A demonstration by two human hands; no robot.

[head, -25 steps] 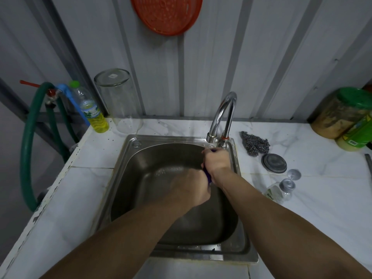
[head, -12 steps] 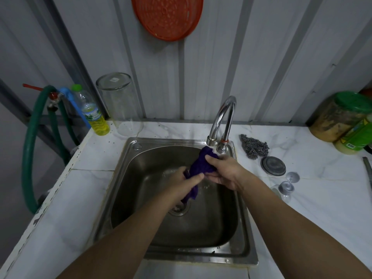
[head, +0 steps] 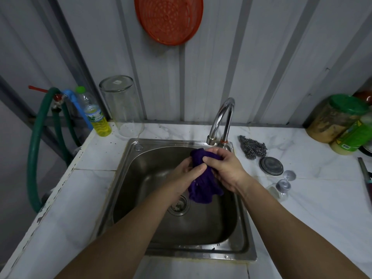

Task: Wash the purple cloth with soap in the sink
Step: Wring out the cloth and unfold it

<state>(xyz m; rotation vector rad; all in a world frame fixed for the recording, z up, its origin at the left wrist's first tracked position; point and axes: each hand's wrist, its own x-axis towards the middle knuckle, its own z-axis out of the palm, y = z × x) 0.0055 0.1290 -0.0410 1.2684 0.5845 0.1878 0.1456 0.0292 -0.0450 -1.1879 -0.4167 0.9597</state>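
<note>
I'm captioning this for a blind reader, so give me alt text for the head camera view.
Two bare hands, left hand and right hand, hold a bunched purple cloth over a steel sink, just below the curved tap. A steel scourer lies on the white counter to the right.

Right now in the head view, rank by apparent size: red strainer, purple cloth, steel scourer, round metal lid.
1. red strainer
2. purple cloth, partly hidden by both hands
3. steel scourer and round metal lid: look alike, unranked
</note>
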